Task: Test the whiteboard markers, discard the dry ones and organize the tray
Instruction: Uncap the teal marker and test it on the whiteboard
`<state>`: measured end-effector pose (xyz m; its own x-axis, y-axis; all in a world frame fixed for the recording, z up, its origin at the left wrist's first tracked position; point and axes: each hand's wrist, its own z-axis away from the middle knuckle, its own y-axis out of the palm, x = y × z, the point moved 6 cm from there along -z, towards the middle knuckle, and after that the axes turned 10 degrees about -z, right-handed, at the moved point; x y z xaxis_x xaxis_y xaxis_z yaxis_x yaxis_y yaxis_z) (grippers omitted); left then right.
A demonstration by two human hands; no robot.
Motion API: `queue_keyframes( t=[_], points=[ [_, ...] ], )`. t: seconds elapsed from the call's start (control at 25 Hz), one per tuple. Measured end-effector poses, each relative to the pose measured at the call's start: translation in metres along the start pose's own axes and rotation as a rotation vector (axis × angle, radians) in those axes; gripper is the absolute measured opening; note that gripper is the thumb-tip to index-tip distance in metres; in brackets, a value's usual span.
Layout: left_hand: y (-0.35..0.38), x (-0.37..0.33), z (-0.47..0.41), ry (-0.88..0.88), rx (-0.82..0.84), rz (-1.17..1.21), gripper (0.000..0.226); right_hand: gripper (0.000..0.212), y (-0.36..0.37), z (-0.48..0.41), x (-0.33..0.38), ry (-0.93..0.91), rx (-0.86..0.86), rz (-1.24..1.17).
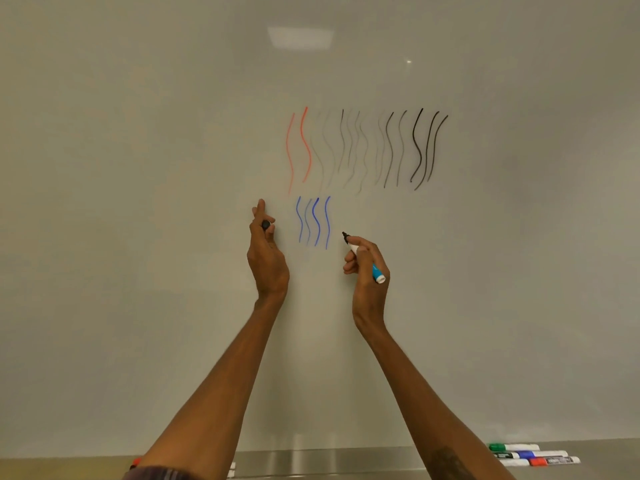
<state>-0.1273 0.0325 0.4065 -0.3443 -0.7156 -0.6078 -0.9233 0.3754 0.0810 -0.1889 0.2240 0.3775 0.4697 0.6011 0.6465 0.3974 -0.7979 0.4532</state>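
Observation:
Both hands are raised in front of the whiteboard [138, 168]. My right hand [367, 271] grips an uncapped marker [376, 273] with a white and light-blue barrel; its dark tip points up-left, just off the board, right of several wavy blue lines [313, 221]. My left hand [267, 252] pinches a small dark cap [266, 224] left of those lines. Higher up are two red wavy lines [298, 147] and several grey-to-black ones [381, 150], some faint. The metal tray [311, 462] runs along the bottom.
On the tray's right end lie three markers: a green one [514, 447], a blue one [531, 454] and a red one [540, 461]. A red marker end [136, 463] and white marker ends [231, 469] show beside my left forearm. A ceiling light reflects on the board.

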Motion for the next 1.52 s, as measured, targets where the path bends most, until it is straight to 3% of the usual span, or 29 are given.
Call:
queue_keyframes(
  t=[0.08,0.28,0.48,0.72,0.92,1.12,1.32,1.52],
  points=[
    [-0.002,0.006,0.000,-0.015,-0.004,-0.040,0.044,0.019,0.010,-0.007,0.009,-0.088,0.003,0.064],
    [0.002,0.014,-0.001,-0.072,0.008,-0.012,0.045,0.032,0.032,-0.016,0.020,-0.370,0.035,0.294],
    [0.003,0.015,-0.001,-0.013,-0.012,-0.058,0.044,0.037,0.036,-0.023,0.016,-0.561,0.001,0.575],
    [0.003,0.014,0.000,-0.002,-0.004,-0.057,0.044,0.034,0.033,-0.021,0.010,-0.657,0.040,0.780],
    [0.002,0.011,0.001,-0.002,-0.013,-0.055,0.044,0.028,0.008,0.012,-0.011,-0.609,-0.024,0.875],
    [0.001,0.008,0.002,-0.005,-0.001,-0.043,0.043,0.028,0.007,0.011,-0.001,-0.501,-0.065,0.786],
    [0.004,0.016,0.000,0.005,0.005,-0.052,0.034,0.030,0.020,-0.025,0.026,-0.581,-0.063,0.728],
    [0.004,0.013,0.001,-0.009,-0.017,-0.037,0.044,0.027,0.008,-0.006,0.013,-0.647,-0.043,0.894]
  ],
)
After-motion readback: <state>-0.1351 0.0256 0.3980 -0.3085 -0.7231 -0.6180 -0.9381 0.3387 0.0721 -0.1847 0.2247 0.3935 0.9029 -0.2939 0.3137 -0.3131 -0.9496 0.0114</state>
